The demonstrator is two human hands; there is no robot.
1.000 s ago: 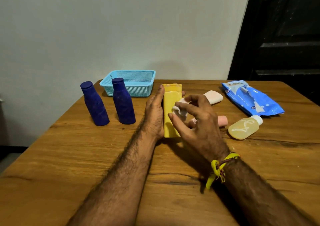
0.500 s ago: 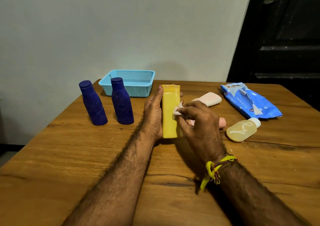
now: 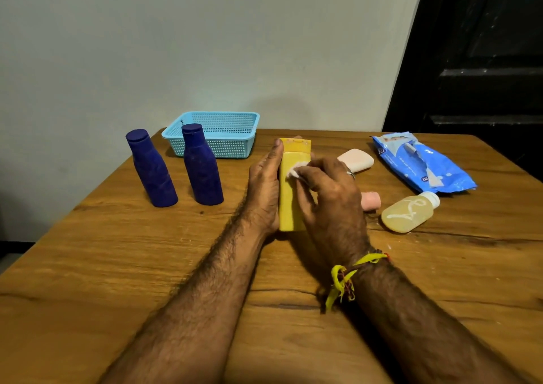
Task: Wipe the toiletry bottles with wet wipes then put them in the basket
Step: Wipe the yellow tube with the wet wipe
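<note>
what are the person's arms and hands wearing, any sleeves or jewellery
No sleeves: both forearms are bare and hairy up to the frame edge. The right hand has a silver ring on one finger, and its wrist carries a knotted yellow thread band with loose ends hanging, plus a thin darker thread beside it. The left hand and wrist show nothing worn.

Basket behind two bottles, wipes pack right.

Yellow bottle upright, wipe pressed — basket behind
</note>
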